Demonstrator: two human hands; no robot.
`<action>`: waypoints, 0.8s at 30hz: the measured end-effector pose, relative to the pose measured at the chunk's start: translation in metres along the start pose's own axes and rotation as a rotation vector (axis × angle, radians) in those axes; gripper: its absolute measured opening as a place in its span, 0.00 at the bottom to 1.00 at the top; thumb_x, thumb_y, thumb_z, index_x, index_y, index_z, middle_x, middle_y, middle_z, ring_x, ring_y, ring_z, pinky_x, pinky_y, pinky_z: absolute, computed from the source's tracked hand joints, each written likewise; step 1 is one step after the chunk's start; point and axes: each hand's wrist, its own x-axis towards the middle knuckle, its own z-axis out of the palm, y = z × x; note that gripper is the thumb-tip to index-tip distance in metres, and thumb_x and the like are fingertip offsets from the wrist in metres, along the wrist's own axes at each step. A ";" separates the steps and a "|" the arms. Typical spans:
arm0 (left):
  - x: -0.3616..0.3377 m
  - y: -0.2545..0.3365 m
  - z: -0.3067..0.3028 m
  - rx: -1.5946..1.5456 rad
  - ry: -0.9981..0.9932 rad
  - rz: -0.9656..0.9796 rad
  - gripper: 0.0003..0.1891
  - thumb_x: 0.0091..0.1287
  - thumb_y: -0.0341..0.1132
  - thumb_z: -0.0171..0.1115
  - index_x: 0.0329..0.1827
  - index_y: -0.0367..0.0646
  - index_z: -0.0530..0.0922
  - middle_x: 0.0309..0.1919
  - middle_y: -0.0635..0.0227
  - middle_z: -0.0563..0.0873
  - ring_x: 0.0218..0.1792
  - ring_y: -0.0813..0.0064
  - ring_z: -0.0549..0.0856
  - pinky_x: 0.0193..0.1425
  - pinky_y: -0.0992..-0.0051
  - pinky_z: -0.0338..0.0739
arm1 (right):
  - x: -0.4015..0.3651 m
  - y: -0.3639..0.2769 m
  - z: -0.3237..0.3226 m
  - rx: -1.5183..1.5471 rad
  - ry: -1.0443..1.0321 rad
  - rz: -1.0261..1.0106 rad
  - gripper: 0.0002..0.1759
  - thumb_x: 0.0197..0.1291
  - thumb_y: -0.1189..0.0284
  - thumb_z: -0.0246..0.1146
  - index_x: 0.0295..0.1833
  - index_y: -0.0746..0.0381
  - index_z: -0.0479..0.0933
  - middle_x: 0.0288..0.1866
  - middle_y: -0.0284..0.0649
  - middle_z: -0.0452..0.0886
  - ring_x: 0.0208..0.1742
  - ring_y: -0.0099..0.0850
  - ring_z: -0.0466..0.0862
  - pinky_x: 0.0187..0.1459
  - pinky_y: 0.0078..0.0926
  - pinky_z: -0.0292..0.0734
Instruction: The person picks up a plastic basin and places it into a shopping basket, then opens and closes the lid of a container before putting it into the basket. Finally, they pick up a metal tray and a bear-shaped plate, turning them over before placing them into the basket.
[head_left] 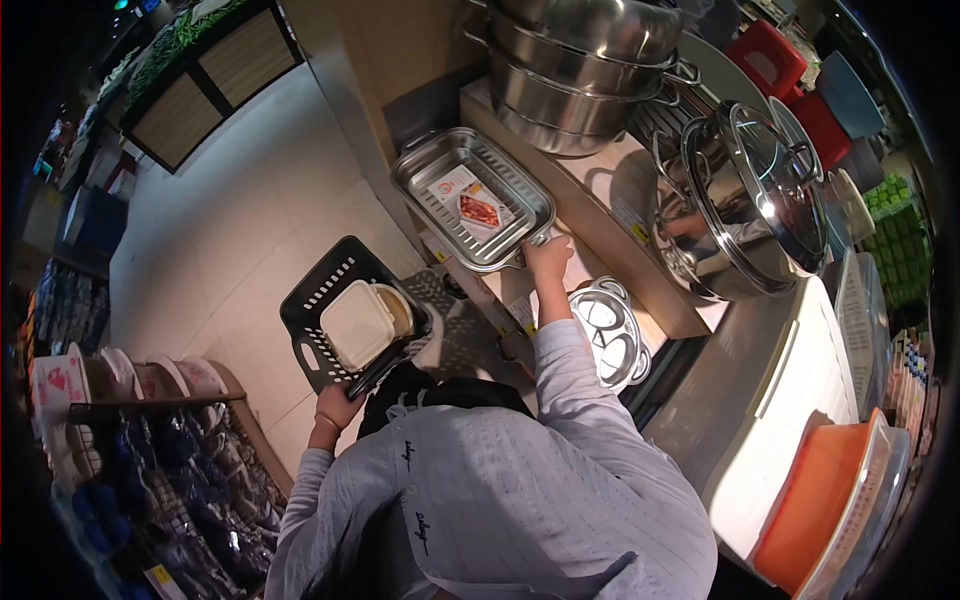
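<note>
My left hand (338, 405) is closed around the handle of a black shopping basket (298, 298) with slotted sides. Inside the basket lies a cream-coloured plastic container (357, 325) with rounded corners. At the near corner of a rectangular stainless steel pan (450, 160), my right hand (549, 262) grips the rim by its handle. The pan has a row of slots along its side and a paper label (472, 203) with a food picture inside. Just beyond my right forearm sits a shiny divided metal plate (613, 335) with small ears, partly hidden by my sleeve.
A steel steamer pot (575, 95) and a large pot with a glass lid (745, 205) stand on the raised shelf. To the right are a white plastic bin (790, 380) and an orange tub (815, 500). Packaged goods hang on a rack (190, 470) at lower left, beside the tiled floor (220, 250).
</note>
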 end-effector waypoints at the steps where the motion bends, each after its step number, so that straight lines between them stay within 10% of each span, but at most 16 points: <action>1: -0.001 0.002 -0.003 -0.015 -0.012 0.010 0.17 0.51 0.48 0.60 0.28 0.40 0.80 0.22 0.52 0.80 0.28 0.53 0.80 0.33 0.63 0.74 | 0.003 0.004 0.000 -0.001 0.004 0.001 0.41 0.35 0.60 0.72 0.49 0.72 0.59 0.50 0.65 0.65 0.49 0.53 0.72 0.50 0.35 0.70; 24: 0.034 -0.010 -0.030 -0.003 -0.019 0.009 0.19 0.52 0.49 0.61 0.27 0.38 0.79 0.19 0.50 0.78 0.25 0.52 0.79 0.30 0.63 0.73 | 0.026 -0.025 0.001 -0.470 0.019 -0.074 0.33 0.43 0.59 0.66 0.50 0.65 0.63 0.50 0.50 0.67 0.50 0.45 0.73 0.46 0.34 0.75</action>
